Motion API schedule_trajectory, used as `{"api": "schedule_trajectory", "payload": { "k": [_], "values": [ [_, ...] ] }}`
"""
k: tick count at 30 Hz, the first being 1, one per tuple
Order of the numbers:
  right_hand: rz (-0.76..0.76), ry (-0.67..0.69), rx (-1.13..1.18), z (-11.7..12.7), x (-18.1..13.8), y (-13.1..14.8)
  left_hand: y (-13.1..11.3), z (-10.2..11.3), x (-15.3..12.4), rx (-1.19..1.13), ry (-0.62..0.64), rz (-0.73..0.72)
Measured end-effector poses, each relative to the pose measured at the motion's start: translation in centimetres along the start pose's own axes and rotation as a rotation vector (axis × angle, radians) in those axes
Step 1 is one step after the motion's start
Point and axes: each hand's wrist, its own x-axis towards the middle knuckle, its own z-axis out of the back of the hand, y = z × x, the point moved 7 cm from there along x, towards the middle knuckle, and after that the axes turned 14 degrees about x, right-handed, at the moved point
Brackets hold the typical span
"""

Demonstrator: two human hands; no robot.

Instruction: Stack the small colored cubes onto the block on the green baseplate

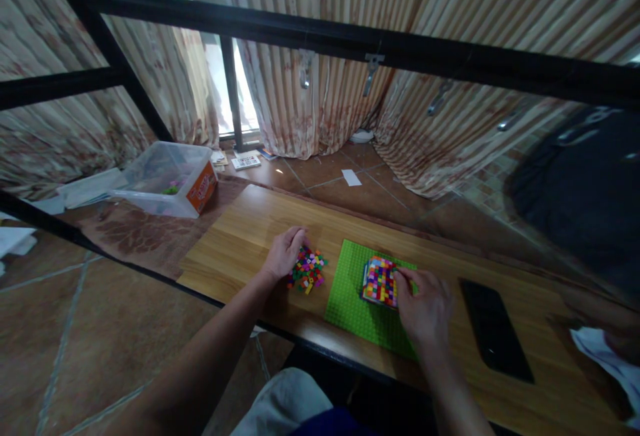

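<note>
A green baseplate (350, 296) lies on the wooden table (240, 236). On it stands a square block of many small coloured bricks (380, 281). My right hand (423, 303) rests at the block's right edge, fingers curled against it. A loose pile of small coloured bricks (307, 271) lies left of the baseplate. My left hand (286, 251) sits on the pile's left side, fingers bent down onto the bricks; what they pinch is hidden.
A black phone (493, 329) lies flat right of the baseplate. A clear plastic box (170, 179) with an orange label stands on a brown mat at the left. A black metal frame crosses overhead. Curtains hang behind. A dark bag (585, 196) sits at the right.
</note>
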Motion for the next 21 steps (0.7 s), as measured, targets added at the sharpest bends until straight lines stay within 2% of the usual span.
{"api": "schedule_trajectory", "payload": {
  "k": [7,21],
  "values": [
    [-0.007,-0.002,-0.057,-0.2,0.4,0.6,0.1,0.0,-0.1,0.001,-0.010,0.003],
    [0.012,0.041,-0.183,1.1,-0.2,0.3,0.3,-0.1,-0.1,-0.014,-0.023,-0.003]
  ]
}}
